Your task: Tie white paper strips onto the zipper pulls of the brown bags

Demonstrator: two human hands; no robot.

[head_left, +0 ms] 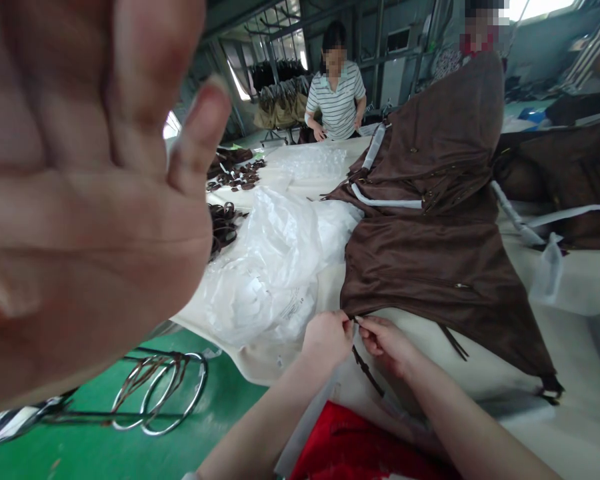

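A large brown leather-like piece (430,257) with a short zip lies on the pale table. At its near left corner my left hand (327,337) is closed in a pinch, and my right hand (387,343) pinches right beside it. Between the fingertips is a narrow dark brown strap (365,370), which hangs down toward my red clothing (360,443). The exact spot gripped is partly hidden by my fingers. A thin pair of brown cords (453,341) dangles from the piece's near edge. Another person's open palm (95,220) fills the left, very close to the camera.
Clear plastic bags (280,267) lie left of my hands, with brown strap loops (225,223) behind. More brown pieces (575,180) with white-wrapped handles lie right. A person in a striped shirt (336,100) stands across the table. Metal rings (173,393) stick out over the green floor.
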